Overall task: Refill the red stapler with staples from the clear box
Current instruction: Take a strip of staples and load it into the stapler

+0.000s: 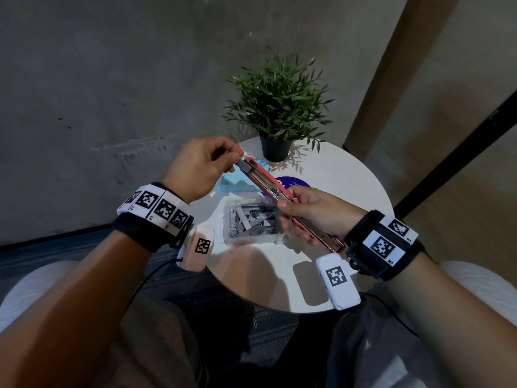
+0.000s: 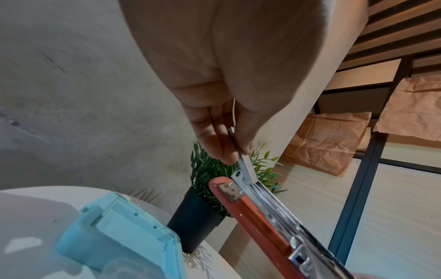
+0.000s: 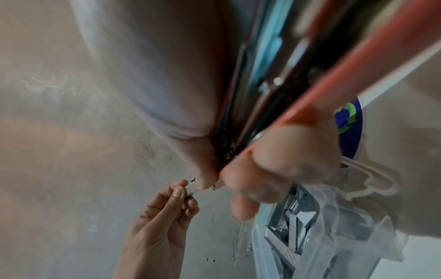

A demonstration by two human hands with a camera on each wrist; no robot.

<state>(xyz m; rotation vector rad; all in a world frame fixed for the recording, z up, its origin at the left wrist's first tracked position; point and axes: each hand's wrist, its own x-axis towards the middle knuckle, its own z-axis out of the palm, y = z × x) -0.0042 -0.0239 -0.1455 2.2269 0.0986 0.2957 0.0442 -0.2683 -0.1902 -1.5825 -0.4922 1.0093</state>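
The stapler is showing a red shell around a silver metal channel. The staple strip is reading silver-grey, as are the loose staples lying in the clear box. The lid is appearing pale blue. The table is presenting white, carrying a blue round sticker with green arrows. The plant is showing green leaves above a black pot. The wristbands are displaying black-and-white square marker patterns.

The room is dim, with soft light from above casting faint shadows of the hands and plant on the white counter. Wide-angle bending curves the edges. The right wrist view is blurred close up; the stapler there smears.
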